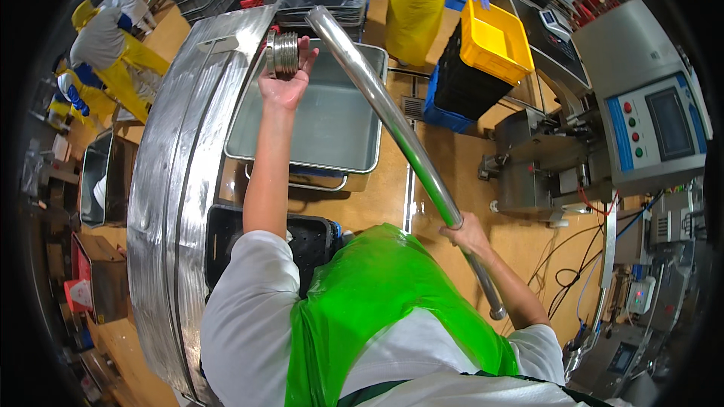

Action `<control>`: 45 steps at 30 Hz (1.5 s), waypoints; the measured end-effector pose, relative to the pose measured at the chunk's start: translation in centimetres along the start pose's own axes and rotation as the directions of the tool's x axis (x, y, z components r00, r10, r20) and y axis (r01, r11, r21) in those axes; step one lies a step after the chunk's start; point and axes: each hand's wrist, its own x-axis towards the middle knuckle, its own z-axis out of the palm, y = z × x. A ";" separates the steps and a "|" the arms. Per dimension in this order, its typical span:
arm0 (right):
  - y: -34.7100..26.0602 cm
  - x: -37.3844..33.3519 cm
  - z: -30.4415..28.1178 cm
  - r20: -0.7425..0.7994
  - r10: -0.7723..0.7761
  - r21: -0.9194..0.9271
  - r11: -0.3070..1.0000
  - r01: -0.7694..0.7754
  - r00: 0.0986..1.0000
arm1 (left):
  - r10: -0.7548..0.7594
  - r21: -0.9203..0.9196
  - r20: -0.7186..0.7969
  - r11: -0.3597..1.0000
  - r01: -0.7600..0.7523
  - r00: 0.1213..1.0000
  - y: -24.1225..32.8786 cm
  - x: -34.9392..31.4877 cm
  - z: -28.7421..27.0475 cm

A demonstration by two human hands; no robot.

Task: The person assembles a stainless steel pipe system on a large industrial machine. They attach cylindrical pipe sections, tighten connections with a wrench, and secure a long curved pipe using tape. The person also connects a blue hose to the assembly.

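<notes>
The fingers of my left hand (pixel 290 84) cup a ridged metal fitting (pixel 283 54) from below; those of my right hand (pixel 469 234) wrap a long metal tube (pixel 386 109) toward its lower end. The tube's upper end reaches just beyond my left fingertips; I cannot tell whether they touch. Gripped that low, its far length could tip and knock the fitting loose. A slack or damp palm could also let the fitting roll into the grey tub (pixel 343 105) beneath those fingers, or onto the steel tabletop (pixel 192 105) left of them. Swinging the tube wide could hit the control panel (pixel 637 136) right of my right fingers.
</notes>
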 end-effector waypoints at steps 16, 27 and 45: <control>16.1 -8.8 -4.1 -0.112 0.224 0.187 0.962 -0.201 0.968 | -0.849 0.156 -0.153 0.484 0.861 0.506 -31.7 -5.4 -5.0; 25.1 -14.6 -7.3 -0.313 0.261 0.162 0.962 -0.219 0.913 | -0.782 0.511 -0.602 -0.531 -0.676 0.159 -46.8 -19.7 4.6; 25.6 -19.7 -11.9 -0.580 0.188 -0.123 0.942 -0.313 0.792 | -0.871 0.896 -0.291 -0.103 -0.432 -0.395 -57.2 -17.0 -12.9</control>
